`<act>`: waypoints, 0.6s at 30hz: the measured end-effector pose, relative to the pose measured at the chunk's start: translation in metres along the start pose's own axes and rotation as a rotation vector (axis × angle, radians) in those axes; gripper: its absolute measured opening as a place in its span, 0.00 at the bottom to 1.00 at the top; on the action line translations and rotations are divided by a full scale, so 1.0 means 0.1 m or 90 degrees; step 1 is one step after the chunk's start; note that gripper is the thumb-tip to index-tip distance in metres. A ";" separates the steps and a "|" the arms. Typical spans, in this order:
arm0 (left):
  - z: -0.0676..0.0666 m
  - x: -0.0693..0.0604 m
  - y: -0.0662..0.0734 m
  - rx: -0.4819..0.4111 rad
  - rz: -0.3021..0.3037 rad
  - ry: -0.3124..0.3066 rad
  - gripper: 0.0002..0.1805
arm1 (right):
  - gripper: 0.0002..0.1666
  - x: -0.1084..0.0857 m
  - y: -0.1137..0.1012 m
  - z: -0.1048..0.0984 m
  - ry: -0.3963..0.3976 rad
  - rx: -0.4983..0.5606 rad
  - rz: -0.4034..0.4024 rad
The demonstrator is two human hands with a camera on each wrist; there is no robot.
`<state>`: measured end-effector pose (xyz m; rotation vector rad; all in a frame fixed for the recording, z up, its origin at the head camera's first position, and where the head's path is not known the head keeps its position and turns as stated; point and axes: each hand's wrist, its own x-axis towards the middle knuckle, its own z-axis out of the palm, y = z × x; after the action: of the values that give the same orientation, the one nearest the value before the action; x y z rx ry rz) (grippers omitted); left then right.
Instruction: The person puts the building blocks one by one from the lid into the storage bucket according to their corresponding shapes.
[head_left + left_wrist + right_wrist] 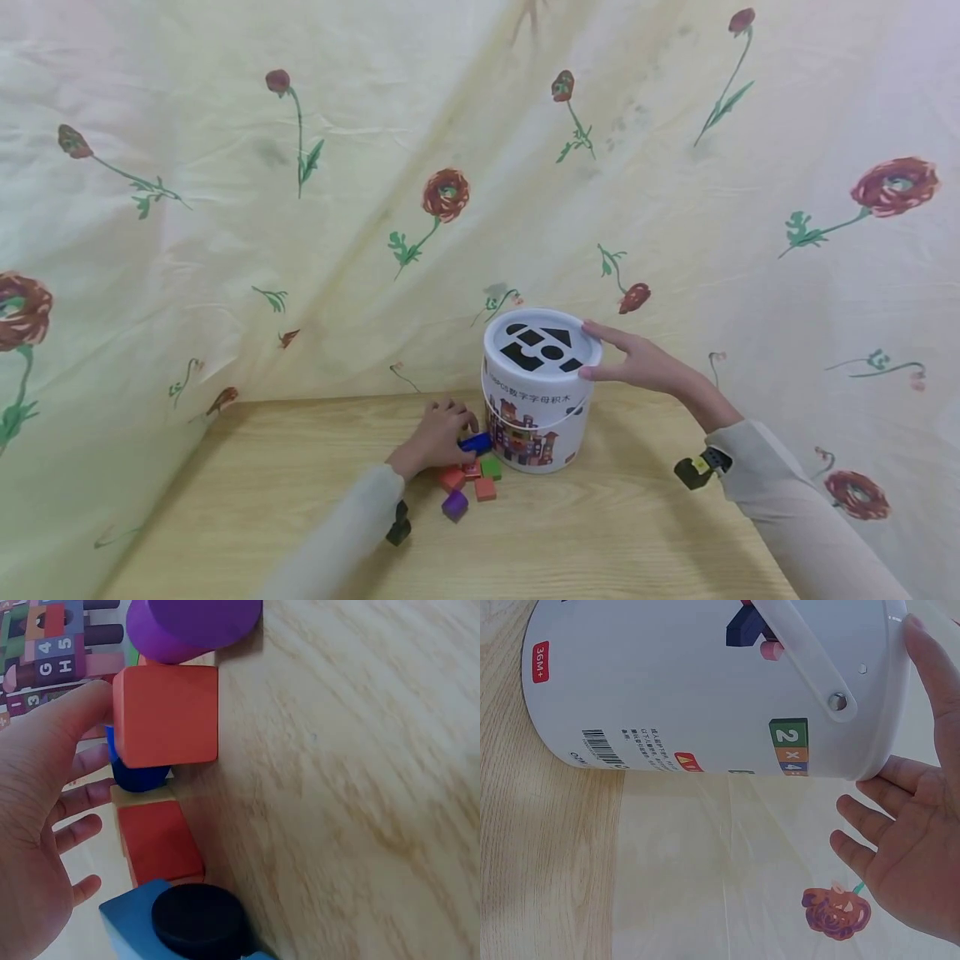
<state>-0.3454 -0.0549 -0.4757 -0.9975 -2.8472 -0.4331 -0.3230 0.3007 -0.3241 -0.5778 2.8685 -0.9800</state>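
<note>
My left hand (442, 435) is among toy blocks left of a white lidded bucket (531, 417). Its thumb and index finger pinch a blue block (476, 443); the left wrist view shows that block partly hidden behind an orange-red one (166, 716). Close to this hand lie a green block (491, 468), a purple block (454, 505) and several red or orange ones. My right hand (637, 362) touches the bucket's lid rim at the right with spread, fairly straight thumb and fingers. Black shape cut-outs mark the lid (543, 346), which sits on the bucket.
Everything stands on a light wood table (600, 533). Behind and at both sides hangs a pale flowered cloth (360, 208), close to the bucket's back. A white carrying handle (517, 425) droops across the bucket's front.
</note>
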 end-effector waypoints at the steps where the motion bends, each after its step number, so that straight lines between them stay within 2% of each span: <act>1: 0.01 0.01 0.00 -0.001 0.001 0.001 0.19 | 0.56 0.00 0.00 0.00 0.000 0.000 -0.001; 9: 0.11 0.08 0.00 0.019 -0.009 0.012 0.17 | 0.56 0.00 0.01 0.00 0.005 -0.004 -0.007; 18: 0.12 0.11 0.03 -0.014 -0.044 0.007 0.15 | 0.56 0.00 0.02 0.00 0.007 -0.004 -0.005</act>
<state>-0.3521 -0.0426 -0.4842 -0.8991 -2.8801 -0.4748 -0.3240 0.3021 -0.3251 -0.5874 2.8824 -0.9783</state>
